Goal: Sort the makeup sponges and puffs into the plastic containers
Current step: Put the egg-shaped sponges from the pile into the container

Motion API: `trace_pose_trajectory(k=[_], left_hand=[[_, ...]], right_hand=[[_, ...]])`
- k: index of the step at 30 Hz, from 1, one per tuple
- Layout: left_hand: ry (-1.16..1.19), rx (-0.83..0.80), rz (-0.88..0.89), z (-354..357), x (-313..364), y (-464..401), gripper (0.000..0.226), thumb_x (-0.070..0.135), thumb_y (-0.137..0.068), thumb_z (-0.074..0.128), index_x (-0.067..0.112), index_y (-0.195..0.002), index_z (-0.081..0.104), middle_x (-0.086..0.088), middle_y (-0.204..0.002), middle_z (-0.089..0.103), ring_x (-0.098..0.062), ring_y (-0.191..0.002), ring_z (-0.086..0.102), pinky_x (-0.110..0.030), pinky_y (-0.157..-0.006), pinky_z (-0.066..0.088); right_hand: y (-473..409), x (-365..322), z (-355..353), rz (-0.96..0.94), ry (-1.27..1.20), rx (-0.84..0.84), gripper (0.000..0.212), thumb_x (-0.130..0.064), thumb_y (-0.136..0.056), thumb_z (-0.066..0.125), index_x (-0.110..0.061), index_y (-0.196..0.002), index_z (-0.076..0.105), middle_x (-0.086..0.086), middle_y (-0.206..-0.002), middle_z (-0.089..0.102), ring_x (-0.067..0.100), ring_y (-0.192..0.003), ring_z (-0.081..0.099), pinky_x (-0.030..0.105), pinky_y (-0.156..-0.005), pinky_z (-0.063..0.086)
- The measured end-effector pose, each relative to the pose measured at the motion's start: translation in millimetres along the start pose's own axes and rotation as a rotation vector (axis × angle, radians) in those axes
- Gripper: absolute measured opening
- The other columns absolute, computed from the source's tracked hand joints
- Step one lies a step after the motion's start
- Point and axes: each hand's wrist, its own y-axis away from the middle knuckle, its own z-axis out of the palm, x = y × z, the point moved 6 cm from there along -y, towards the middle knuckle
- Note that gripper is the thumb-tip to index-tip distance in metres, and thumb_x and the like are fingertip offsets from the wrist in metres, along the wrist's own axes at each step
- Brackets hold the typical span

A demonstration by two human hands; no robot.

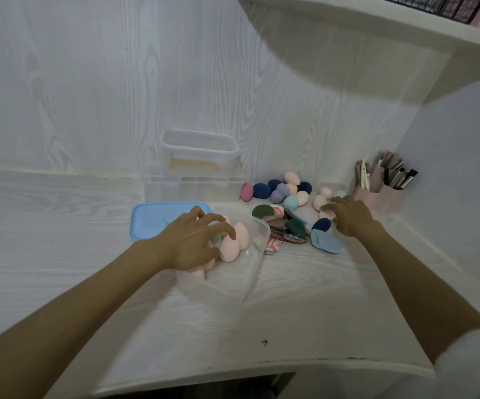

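Left hand (192, 240) is down in the near tub (257, 249), fingers spread and curled over the pink sponges (233, 240) already in it; looks like placing or pressing them in, but whether it actually grips one can't be told. Right hand (348, 216) is palm down at the right edge of the loose pile, fingertips touching a pale pink sponge (319, 201); fingers loosely bent, not visibly closed on anything, so grasp can't be told either

Tub sits close in front of the person, between the hands, likely so drops are short. Its blue lid (152, 218) lies flat just left of it, out of the way. Second tub (200, 151) stands against the back wall, looks empty, probably reserved for the puffs

Still to sort: egg sponges (279, 190) clustered near the wall, flat puffs (287, 228) stacked just right of the near tub, one blue puff (326, 241) at the front. Brush holder (382, 185) sits in the right corner, near the right hand; a wide sweep could knock it

Judging by the pile, the job is well short of halfway
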Motion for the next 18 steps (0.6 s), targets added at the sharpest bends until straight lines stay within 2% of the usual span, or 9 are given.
trace_pose_trajectory(k=[4,8,12,15,17,18], left_hand=[[0.015,-0.006,-0.004,-0.9,1.7,0.1,0.041,0.032,-0.091,0.048,0.044,-0.129,0.04,0.016,-0.149,0.027,-0.012,-0.107,0.026,-0.022,-0.088,0.025],[0.016,-0.01,-0.017,-1.9,1.8,2.3,0.041,0.032,-0.091,0.048,0.043,-0.13,0.041,0.016,-0.149,0.027,-0.017,-0.115,0.03,-0.023,-0.086,0.025],[0.007,-0.018,-0.025,-2.2,2.5,1.8,0.042,0.032,-0.091,0.048,0.043,-0.131,0.04,0.015,-0.15,0.026,-0.018,-0.118,0.03,-0.023,-0.085,0.023],[0.017,-0.025,-0.029,-1.9,2.1,1.2,0.043,0.031,-0.091,0.048,0.043,-0.131,0.04,0.015,-0.15,0.025,-0.018,-0.118,0.03,-0.023,-0.087,0.024],[0.027,-0.029,-0.03,-2.0,2.0,1.4,0.043,0.03,-0.091,0.048,0.043,-0.131,0.04,0.015,-0.15,0.026,-0.017,-0.117,0.03,-0.023,-0.089,0.025],[0.031,-0.03,-0.031,-2.4,2.2,1.8,0.044,0.029,-0.09,0.049,0.043,-0.131,0.04,0.015,-0.15,0.026,-0.017,-0.117,0.03,-0.023,-0.09,0.025]], right_hand=[[-0.1,-6.0,0.8,-0.031,0.075,0.176,0.041,-0.008,-0.091,0.049,-0.022,-0.129,0.055,0.001,-0.13,0.057,0.022,-0.115,0.05,0.03,-0.091,0.039],[-3.0,-9.5,1.8,-0.008,0.071,0.187,0.03,-0.009,-0.091,0.049,-0.013,-0.119,0.059,0.009,-0.112,0.064,0.025,-0.103,0.059,0.03,-0.082,0.044],[-5.1,-3.1,-2.2,0.008,-0.039,0.207,0.033,-0.01,-0.091,0.053,-0.015,-0.124,0.055,0.009,-0.114,0.062,0.025,-0.103,0.059,0.033,-0.079,0.046],[-2.2,7.1,-14.2,0.072,-0.258,0.265,0.04,-0.011,-0.092,0.052,-0.012,-0.132,0.051,0.016,-0.117,0.058,0.033,-0.104,0.058,0.039,-0.078,0.048],[8.6,4.9,-43.1,0.134,-0.577,0.385,0.037,-0.018,-0.095,0.051,-0.009,-0.13,0.052,0.018,-0.116,0.059,0.033,-0.099,0.059,0.036,-0.077,0.047],[18.3,-1.2,-62.3,0.146,-0.813,0.434,0.034,-0.021,-0.094,0.054,-0.01,-0.126,0.055,0.015,-0.113,0.061,0.029,-0.094,0.061,0.033,-0.076,0.047]])
